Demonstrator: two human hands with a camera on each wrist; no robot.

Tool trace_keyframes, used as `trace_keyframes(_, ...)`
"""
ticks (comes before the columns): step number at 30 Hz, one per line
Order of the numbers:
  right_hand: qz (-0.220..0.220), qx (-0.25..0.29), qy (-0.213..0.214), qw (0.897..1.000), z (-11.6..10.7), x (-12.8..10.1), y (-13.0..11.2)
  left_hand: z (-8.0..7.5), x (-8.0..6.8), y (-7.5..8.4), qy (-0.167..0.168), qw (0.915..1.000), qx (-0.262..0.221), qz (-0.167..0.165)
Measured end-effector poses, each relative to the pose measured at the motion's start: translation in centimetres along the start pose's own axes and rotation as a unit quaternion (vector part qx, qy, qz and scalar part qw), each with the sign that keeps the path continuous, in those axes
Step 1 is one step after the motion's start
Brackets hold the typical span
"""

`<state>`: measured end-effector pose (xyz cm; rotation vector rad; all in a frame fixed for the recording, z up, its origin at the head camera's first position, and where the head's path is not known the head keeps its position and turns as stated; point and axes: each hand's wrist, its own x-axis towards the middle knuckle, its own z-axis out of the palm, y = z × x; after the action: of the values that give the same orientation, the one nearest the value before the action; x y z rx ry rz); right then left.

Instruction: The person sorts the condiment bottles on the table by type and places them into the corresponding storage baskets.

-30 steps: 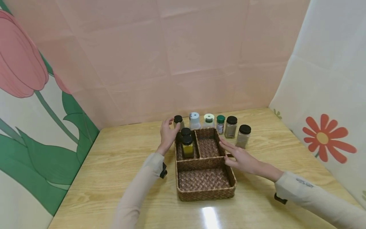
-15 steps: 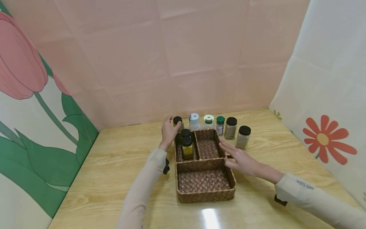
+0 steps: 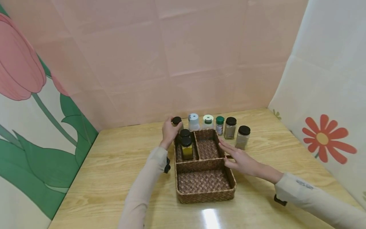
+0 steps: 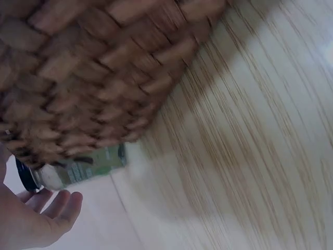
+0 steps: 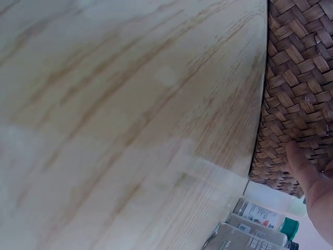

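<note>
Left hand point(image 3: 169, 133) is wrapping curled fingers around the small black-capped glass jar point(image 3: 177, 122) standing on the light wooden table point(image 3: 114, 171), just past the 11 o'clock corner of the brown woven three-compartment basket point(image 3: 204, 197). The jar is sitting upright, cap showing above the fingers, thumb side toward the basket. Right hand point(image 3: 238, 157) is lying flat with fingers straight and pressed together against the basket's 3 o'clock wall, fingertips pointing toward 10 o'clock.

Count: six containers are standing in a row at 12 o'clock behind the basket: the gripped jar, a white bottle with pale blue cap point(image 3: 193, 121), a white bottle with cream lid point(image 3: 208, 121), a small green-capped spice jar point(image 3: 219, 124), and two black-lidded square jars, one point(image 3: 230, 128) beside the green cap and one point(image 3: 242, 136) at the row's right end. Two more black-capped jars are sitting in the basket's far-left compartment, the nearer one holding yellow contents point(image 3: 187, 147). One basket, three compartments.

Left wrist view is showing the basket's point(image 4: 88, 78) underside edge, blurred, with the jar's green label point(image 4: 86, 167) lying sideways above the palm point(image 4: 31, 224); the grip itself is unclear there. Right wrist view is showing a finger point(image 5: 302, 166) touching the weave point(image 5: 299, 78), plus jar labels the head view is not resolving.
</note>
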<state>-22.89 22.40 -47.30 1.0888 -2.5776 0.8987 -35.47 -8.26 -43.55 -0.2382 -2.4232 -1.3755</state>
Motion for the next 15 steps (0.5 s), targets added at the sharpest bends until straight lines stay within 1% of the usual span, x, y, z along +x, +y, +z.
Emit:
trace_keyframes(4, -0.003, -0.003, 0.003, 1.0, 0.05, -0.05, 0.0, 0.24, -0.14, 0.03, 0.001, 1.0, -0.004, -0.001)
trace_keyframes(9, -0.004, -0.006, 0.004, 1.0, 0.08, -0.04, 0.03, 0.58, 0.0, -0.04, 0.012, 0.9998, 0.012, -0.007)
trace_keyframes(12, -0.003, -0.005, 0.003, 1.0, 0.08, 0.02, 0.02, 0.73, 0.13, -0.03, 0.01, 0.9996, 0.02, -0.015)
trace_keyframes(15, -0.002, -0.004, 0.002, 1.0, 0.06, 0.05, 0.0, 0.84, 0.28, -0.03, 0.012, 0.9996, 0.014, -0.022)
